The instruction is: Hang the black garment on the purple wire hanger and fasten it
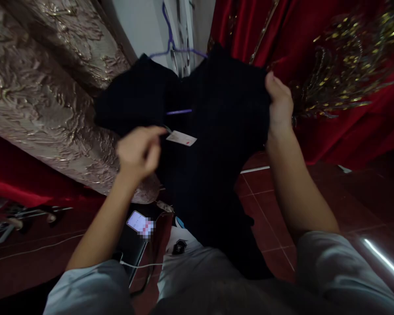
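A dark, nearly black garment [213, 131] hangs before me on a purple hanger [171, 43], with part of the purple bar showing in its opening. A white tag [181, 138] with a small red mark lies against its front. My left hand [138, 151], slightly blurred, is left of the tag; its index finger reaches to the tag's upper left corner and the thumb stands apart from it. Whether that fingertip touches the tag's string I cannot tell. On the right, my right hand [280, 105] grips the garment's side edge near the shoulder, its fingers partly hidden behind the cloth.
Textured beige fabric [62, 100] fills the left side. Red drapery [348, 131] with gold sequin decoration [344, 65] hangs at right. Below left, a lit phone [141, 224] lies on a dark surface, with a white cable [141, 265] nearby. Red floor tiles [265, 210] show underneath.
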Action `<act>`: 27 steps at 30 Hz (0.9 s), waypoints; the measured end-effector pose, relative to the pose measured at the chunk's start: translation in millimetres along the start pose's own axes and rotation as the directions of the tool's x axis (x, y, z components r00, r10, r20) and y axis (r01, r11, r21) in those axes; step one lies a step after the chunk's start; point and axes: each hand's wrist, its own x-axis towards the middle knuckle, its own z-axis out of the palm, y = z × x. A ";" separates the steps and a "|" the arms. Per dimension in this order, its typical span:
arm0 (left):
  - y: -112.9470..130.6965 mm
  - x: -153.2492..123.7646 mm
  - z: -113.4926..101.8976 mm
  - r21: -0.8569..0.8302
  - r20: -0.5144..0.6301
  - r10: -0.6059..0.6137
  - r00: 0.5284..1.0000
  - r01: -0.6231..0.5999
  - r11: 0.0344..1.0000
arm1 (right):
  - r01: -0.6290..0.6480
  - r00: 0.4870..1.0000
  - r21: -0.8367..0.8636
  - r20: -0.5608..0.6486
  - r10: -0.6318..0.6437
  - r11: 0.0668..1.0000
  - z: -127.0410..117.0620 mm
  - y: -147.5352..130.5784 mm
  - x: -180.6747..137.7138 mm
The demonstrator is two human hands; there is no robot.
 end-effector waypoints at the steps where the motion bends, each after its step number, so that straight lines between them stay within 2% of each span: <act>1: 10.5 -10.3 8.6 -0.028 0.177 0.048 0.983 -0.044 0.999 | 0.000 0.999 0.103 -0.039 0.004 0.995 -3.2 2.5 -14.6; 2: 21.2 -20.2 17.8 -0.032 0.342 0.035 0.939 -0.025 0.999 | -0.004 0.997 0.194 -0.077 0.019 0.981 -5.3 6.4 -28.6; 4: 38.0 -37.1 36.5 0.065 0.565 -0.150 0.811 0.137 0.988 | -0.024 0.992 0.266 -0.112 0.055 0.964 -6.1 17.9 -48.3; 6: 43.6 -48.3 52.6 0.194 0.637 -0.356 0.684 0.304 0.932 | -0.043 0.991 0.227 -0.111 0.069 0.973 -5.0 31.1 -51.8; 8: 39.4 -53.7 63.0 0.268 0.637 -0.469 0.612 0.394 0.879 | -0.057 0.991 0.184 -0.110 0.078 0.981 -4.7 40.8 -44.1; 10: 33.5 -54.8 66.6 0.270 0.608 -0.512 0.607 0.448 0.852 | -0.037 0.984 0.156 -0.166 0.064 0.987 -5.3 41.7 -38.5; 12: 33.8 -53.9 64.9 0.168 0.576 -0.503 0.644 0.510 0.844 | 0.066 0.943 0.078 -0.331 -0.037 0.995 -3.4 31.5 -47.7; 14: 43.5 -53.2 60.9 -0.002 0.538 -0.488 0.687 0.580 0.814 | 0.183 0.828 -0.094 -0.523 -0.205 0.979 5.4 13.6 -74.8; 15: 51.1 -53.2 58.9 -0.082 0.519 -0.492 0.699 0.614 0.785 | 0.189 0.759 -0.183 -0.597 -0.261 0.965 12.8 4.5 -92.8; 16: 59.5 -53.5 57.2 -0.149 0.500 -0.503 0.705 0.642 0.752 | 0.163 0.736 -0.212 -0.624 -0.262 0.964 22.1 -3.1 -111.6; 17: 68.0 -54.1 55.8 -0.200 0.483 -0.520 0.705 0.666 0.718 | 0.116 0.778 -0.191 -0.593 -0.209 0.975 32.6 -8.1 -129.5; 18: 75.8 -54.9 54.6 -0.235 0.466 -0.540 0.701 0.687 0.688 | 0.045 0.885 -0.150 -0.453 -0.109 0.988 43.8 -9.9 -144.9; 19: 82.5 -56.0 53.4 -0.256 0.456 -0.559 0.692 0.704 0.663 | -0.054 0.973 -0.115 -0.228 0.027 0.992 55.0 -8.3 -156.8; 20: 87.8 -57.4 51.9 -0.265 0.450 -0.575 0.683 0.717 0.645 | -0.171 0.985 -0.123 0.006 0.173 0.978 65.4 -3.6 -165.0; 21: 91.9 -59.1 49.9 -0.263 0.450 -0.587 0.673 0.728 0.633 | -0.272 0.931 -0.174 0.201 0.304 0.947 74.2 3.4 -169.8; 22: 95.0 -60.8 47.3 -0.256 0.454 -0.597 0.662 0.738 0.624 | -0.350 0.850 -0.237 0.325 0.414 0.906 81.0 11.8 -172.1; 23: 97.6 -62.5 44.4 -0.251 0.459 -0.604 0.652 0.747 0.616 | -0.408 0.779 -0.287 0.385 0.494 0.867 85.5 20.5 -173.1; 24: 100.1 -63.9 41.3 -0.250 0.460 -0.611 0.644 0.754 0.607 | -0.455 0.730 -0.305 0.410 0.546 0.837 87.6 28.6 -173.9; 26: 105.7 -64.2 36.7 -0.274 0.412 -0.642 0.647 0.760 0.590 | -0.538 0.681 -0.258 0.427 0.594 0.802 85.8 40.8 -178.0; 27: 108.6 -62.4 36.3 -0.290 0.347 -0.668 0.659 0.752 0.591 | -0.566 0.674 -0.217 0.435 0.598 0.795 82.9 44.2 -181.5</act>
